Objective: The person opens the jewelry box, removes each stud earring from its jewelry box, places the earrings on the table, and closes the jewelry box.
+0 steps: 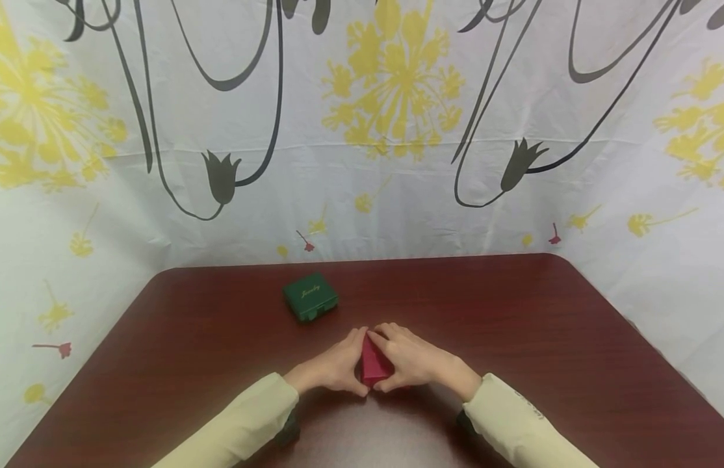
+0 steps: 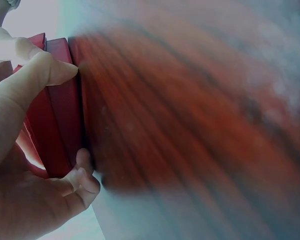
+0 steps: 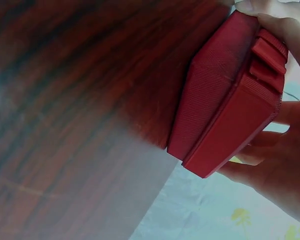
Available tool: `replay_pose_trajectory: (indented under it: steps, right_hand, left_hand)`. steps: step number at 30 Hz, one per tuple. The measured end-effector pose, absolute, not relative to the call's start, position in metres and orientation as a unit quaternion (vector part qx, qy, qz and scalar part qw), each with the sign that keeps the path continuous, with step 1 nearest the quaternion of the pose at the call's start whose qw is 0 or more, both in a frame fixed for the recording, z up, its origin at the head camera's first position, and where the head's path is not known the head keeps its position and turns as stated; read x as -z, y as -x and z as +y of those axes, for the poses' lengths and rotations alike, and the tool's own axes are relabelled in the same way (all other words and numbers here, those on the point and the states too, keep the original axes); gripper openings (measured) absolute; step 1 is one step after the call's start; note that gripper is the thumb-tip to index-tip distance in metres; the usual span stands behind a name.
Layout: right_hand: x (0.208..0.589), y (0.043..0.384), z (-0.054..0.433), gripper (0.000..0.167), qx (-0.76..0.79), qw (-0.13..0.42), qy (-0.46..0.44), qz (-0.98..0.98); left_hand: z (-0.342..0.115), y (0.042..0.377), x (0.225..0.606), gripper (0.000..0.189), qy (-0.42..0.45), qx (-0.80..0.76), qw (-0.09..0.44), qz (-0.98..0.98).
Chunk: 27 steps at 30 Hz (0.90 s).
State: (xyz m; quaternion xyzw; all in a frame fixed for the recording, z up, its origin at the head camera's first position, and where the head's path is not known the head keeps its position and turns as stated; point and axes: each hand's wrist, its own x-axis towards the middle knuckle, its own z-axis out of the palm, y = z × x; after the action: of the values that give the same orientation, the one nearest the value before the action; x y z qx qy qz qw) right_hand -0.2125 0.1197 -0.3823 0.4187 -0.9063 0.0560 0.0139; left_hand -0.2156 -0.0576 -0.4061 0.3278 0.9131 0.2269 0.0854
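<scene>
Both hands are around a small red box (image 1: pixel 374 364) near the front middle of the table. My left hand (image 1: pixel 338 366) holds its left side, thumb at the near end and fingers at the far end. On the other side, my right hand (image 1: pixel 419 361) grips it the same way, its fingers partly covering the top. The right wrist view shows slanted walls, a seam running round the box and a raised clasp (image 3: pixel 266 59). Seen from the left wrist, thumb and fingertips press opposite ends of the red box (image 2: pixel 65 120), low against the tabletop.
Farther back and to the left lies a dark green box (image 1: pixel 310 298) with gold "Jewelry" lettering and a front latch. The dark red wooden table (image 1: pixel 514 312) has rounded far corners. A white flower-printed cloth (image 1: pixel 350 214) hangs behind and beside it.
</scene>
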Motion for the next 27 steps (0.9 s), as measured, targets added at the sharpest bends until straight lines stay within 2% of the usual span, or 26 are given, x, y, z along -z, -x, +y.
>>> replay_pose_trajectory:
  steps: [17,27]
  right_hand:
    - [0.384,0.2106,0.1211,0.081,-0.056,0.063,-0.441,-0.894]
    - [0.3816,0.209,0.1172,0.087,-0.041,0.041,-0.417,-0.907]
  left_hand:
    - [-0.0579,0.215,0.4057,0.101,-0.326,-0.247,0.086,0.909]
    - [-0.0584,0.2147,0.4071,0.088,-0.331,-0.265,0.064,0.903]
